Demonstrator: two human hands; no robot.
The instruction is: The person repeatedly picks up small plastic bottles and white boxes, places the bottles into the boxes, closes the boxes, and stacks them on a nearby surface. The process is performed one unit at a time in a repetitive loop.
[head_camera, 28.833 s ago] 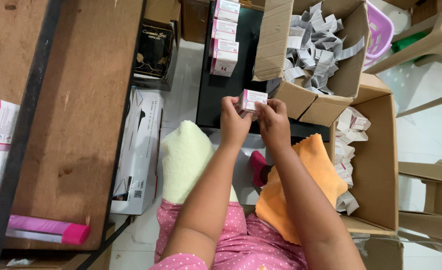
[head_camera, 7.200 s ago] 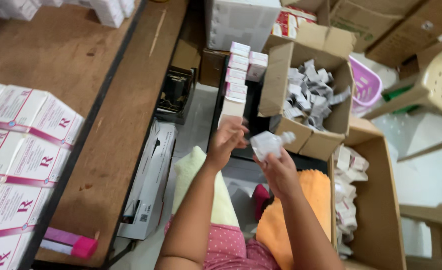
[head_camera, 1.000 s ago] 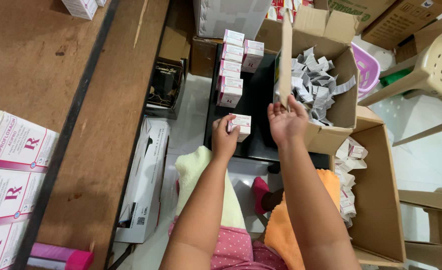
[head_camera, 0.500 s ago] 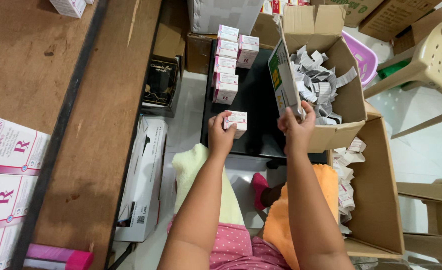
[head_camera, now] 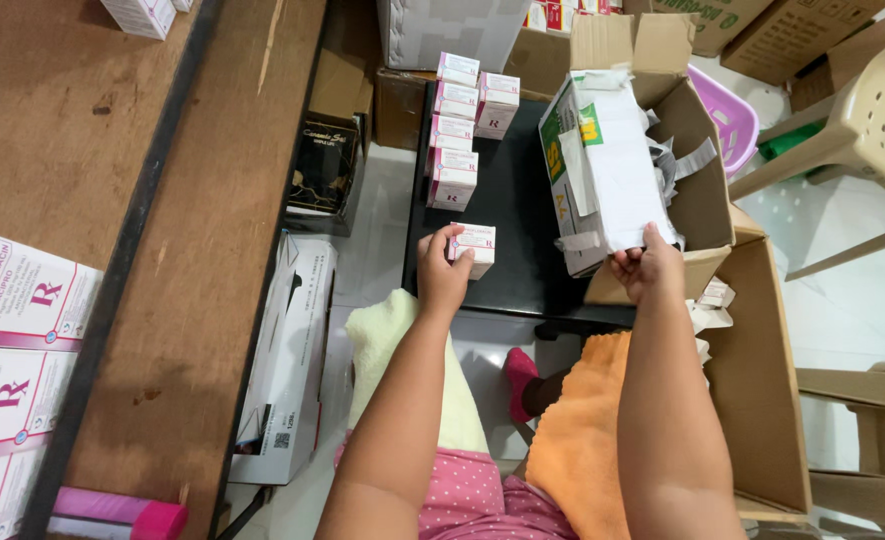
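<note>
My left hand (head_camera: 442, 272) grips a small white and pink carton (head_camera: 474, 245) and holds it on the black surface (head_camera: 522, 220), just below a row of several like cartons (head_camera: 454, 130). My right hand (head_camera: 644, 268) grips the flap (head_camera: 612, 160) of the open cardboard box (head_camera: 702, 200) and has swung it up, so the flap hides most of the paper leaflets inside.
A brown wooden table (head_camera: 112, 180) stands on the left with large white and pink boxes (head_camera: 12, 330) at its edge. A long white box (head_camera: 287, 350) lies on the floor. Another open cardboard box (head_camera: 762, 380) sits at right, beside beige plastic chairs (head_camera: 862, 130). Yellow and orange cloths cover my lap.
My right hand has lifted the box flap further up and over the leaflets. My left hand has lowered the small carton slightly onto the black surface.
</note>
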